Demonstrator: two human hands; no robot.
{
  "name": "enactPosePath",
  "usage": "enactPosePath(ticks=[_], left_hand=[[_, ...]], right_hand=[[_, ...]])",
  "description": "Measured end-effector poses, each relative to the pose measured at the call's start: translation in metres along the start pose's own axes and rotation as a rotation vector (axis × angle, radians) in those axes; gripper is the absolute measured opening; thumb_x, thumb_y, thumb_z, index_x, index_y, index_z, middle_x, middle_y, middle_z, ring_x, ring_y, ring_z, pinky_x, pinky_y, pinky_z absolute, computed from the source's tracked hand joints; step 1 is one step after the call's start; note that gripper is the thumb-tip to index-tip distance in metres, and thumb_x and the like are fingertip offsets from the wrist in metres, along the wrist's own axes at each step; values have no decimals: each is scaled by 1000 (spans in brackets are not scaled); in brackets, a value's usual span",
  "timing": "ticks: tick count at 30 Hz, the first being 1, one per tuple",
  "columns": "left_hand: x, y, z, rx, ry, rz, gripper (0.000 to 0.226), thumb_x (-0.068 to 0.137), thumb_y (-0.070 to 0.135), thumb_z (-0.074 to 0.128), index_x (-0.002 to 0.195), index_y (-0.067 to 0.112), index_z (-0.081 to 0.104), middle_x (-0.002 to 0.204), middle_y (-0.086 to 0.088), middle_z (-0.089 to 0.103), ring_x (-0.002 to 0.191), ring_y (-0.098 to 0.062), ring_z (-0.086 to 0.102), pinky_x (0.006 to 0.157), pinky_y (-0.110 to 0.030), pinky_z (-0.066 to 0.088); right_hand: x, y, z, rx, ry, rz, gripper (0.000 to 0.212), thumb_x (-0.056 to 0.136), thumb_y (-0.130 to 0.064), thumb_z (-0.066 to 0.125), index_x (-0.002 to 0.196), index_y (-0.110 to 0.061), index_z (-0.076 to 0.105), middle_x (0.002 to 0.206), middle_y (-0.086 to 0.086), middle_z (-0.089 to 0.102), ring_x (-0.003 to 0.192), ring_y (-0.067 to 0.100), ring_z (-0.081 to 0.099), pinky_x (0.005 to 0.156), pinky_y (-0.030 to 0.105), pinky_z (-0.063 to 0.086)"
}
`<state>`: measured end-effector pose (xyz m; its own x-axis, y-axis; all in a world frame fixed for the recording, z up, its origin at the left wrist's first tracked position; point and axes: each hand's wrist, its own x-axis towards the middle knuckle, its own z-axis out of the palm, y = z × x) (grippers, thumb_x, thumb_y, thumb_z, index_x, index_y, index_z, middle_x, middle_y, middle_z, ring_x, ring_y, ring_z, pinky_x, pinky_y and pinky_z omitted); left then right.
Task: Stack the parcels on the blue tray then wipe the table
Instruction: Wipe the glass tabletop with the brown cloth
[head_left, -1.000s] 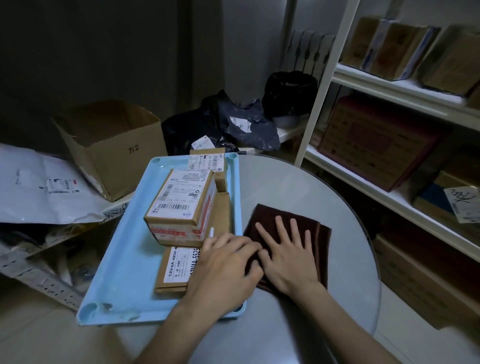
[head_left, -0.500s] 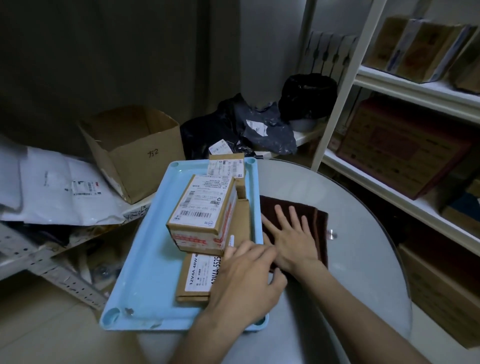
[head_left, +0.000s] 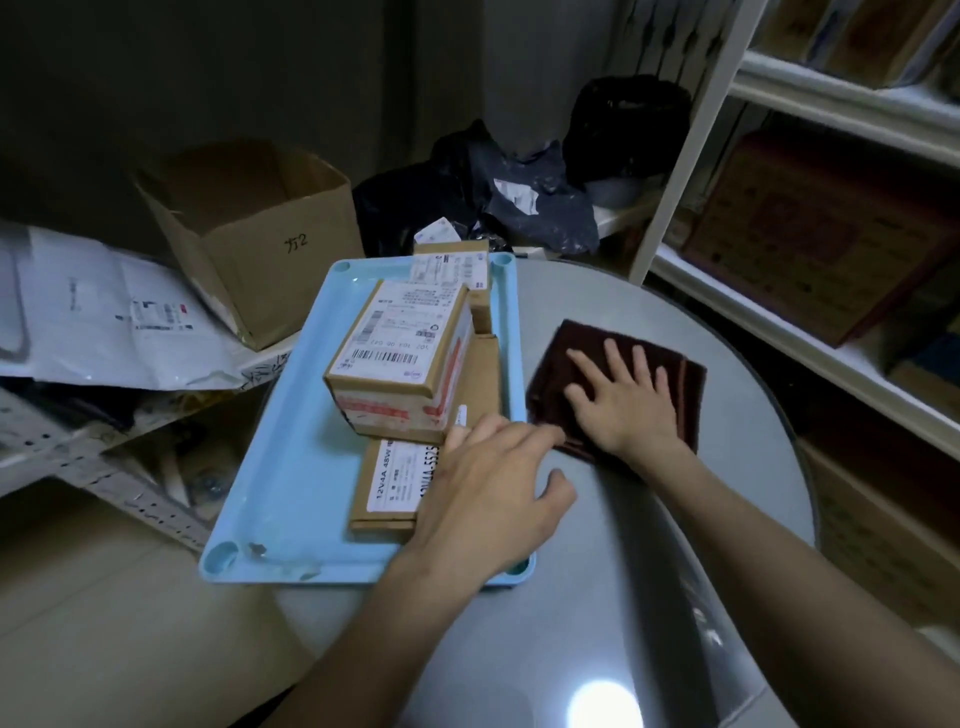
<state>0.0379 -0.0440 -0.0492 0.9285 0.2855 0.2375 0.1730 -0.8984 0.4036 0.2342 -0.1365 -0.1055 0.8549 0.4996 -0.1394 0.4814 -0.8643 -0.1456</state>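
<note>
A light blue tray lies on the left part of the round grey table. On it a flat brown parcel carries a taller labelled box, and a third parcel sits at the tray's far end. A dark brown cloth lies on the table right of the tray. My right hand presses flat on the cloth, fingers spread. My left hand rests over the tray's right rim and the flat parcel, fingers apart, holding nothing.
An open cardboard box and white mail bags sit on a low shelf at the left. Black bags lie behind the table. White shelving with brown boxes stands close at the right.
My right hand has slid the cloth to the right and farther from the tray. My left hand has stayed on the tray's right rim. The camera has moved closer.
</note>
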Motion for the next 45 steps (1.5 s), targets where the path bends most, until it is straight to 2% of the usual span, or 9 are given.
enactPosePath(ticks=[9,13,17,24,28,33,38,41,45], left_hand=[[0,1,0,-7,-3,-18,25,89,40,46,110,34,57,106,15,68,108,-11,46,97,-35,28],[0,0,-1,-6,-8,-6,32,88,40,48,117,33,59,112,12,68,113,-12,45,94,-32,22],[0,-1,1,-4,-37,5,35,89,40,47,120,32,58,118,13,67,116,-12,43,96,-34,23],[1,-2,1,16,-35,13,32,88,41,46,117,34,56,113,15,67,111,-9,42,87,-30,19],[1,-2,-1,0,-34,2,33,88,41,48,118,33,59,115,14,67,114,-10,43,92,-31,20],[0,-2,-1,1,-28,16,35,84,37,50,117,30,62,108,13,70,109,-15,51,88,-34,24],[1,-2,-1,9,-49,6,34,83,37,51,115,32,62,108,14,69,108,-13,51,87,-31,25],[1,-4,-1,39,-54,12,34,82,37,52,115,35,60,107,17,67,108,-10,47,83,-26,21],[1,-4,-1,7,-51,27,34,83,35,54,116,34,62,112,16,68,111,-8,42,82,-27,20]], right_hand=[[-69,-15,11,-99,-20,-382,68,86,-59,11,153,-46,10,167,-6,-3,153,25,-7,122,50,-1],[-22,4,3,-34,28,-204,59,91,-62,18,149,-56,13,167,-7,5,153,24,-1,122,50,1],[26,-20,4,-40,11,-23,62,93,-65,15,152,-51,9,168,1,1,152,33,-6,121,54,-3],[-17,-17,9,-65,17,-329,62,91,-67,12,151,-52,9,167,-3,4,153,25,-5,122,52,-2],[15,23,-3,-52,49,-158,57,94,-64,23,149,-55,15,167,-7,8,153,23,1,122,50,3],[67,5,-7,-23,17,55,64,91,-68,16,152,-50,12,168,0,1,152,31,-5,121,55,-1],[42,-49,0,-64,27,-175,64,93,-65,19,154,-43,15,168,-1,3,153,29,-2,121,54,3],[-12,-31,10,-54,41,-343,63,93,-63,21,153,-45,16,167,-5,4,153,23,-2,122,49,2],[-12,60,-6,-30,60,-121,65,87,-67,20,150,-53,17,167,-8,8,153,20,3,122,47,5]])
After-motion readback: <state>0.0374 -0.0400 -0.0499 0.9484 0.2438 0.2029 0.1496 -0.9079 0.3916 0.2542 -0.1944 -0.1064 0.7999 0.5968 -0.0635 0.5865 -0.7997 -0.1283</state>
